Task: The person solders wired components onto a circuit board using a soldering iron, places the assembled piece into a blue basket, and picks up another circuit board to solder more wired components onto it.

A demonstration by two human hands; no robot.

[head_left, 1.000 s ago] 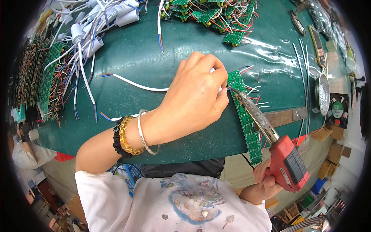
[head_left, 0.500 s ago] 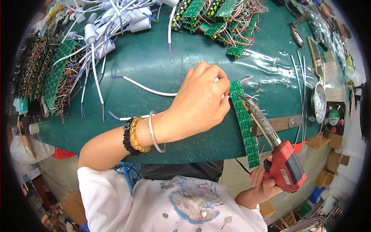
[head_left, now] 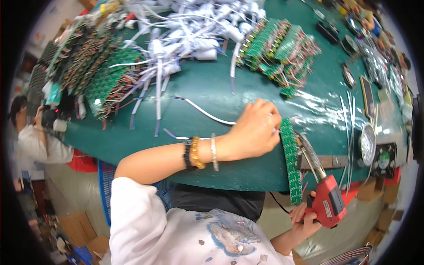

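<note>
My left hand is closed, fingertips pinched on a white cable at the upper part of a long green circuit board. The cable runs out to the left along the mat, ending in bare red and blue wires; its gripped end is hidden by my fingers. My right hand grips the handle of a red soldering gun, below the table's front edge. The gun's tip points up and left, close to the board's right edge; blur hides whether it touches. The board's upper end is beside my left fingertips.
White lamp-holder cables are heaped at the back. Wired green boards lie at back right, more boards at left. A metal-and-wood bar, thin rods, a round tin and a fan are at right. Another person sits far left.
The whole view has swung, so everything sits further right and lower. The soldering gun's tip has drawn from over the board to near its right edge. My left hand keeps its pinch.
</note>
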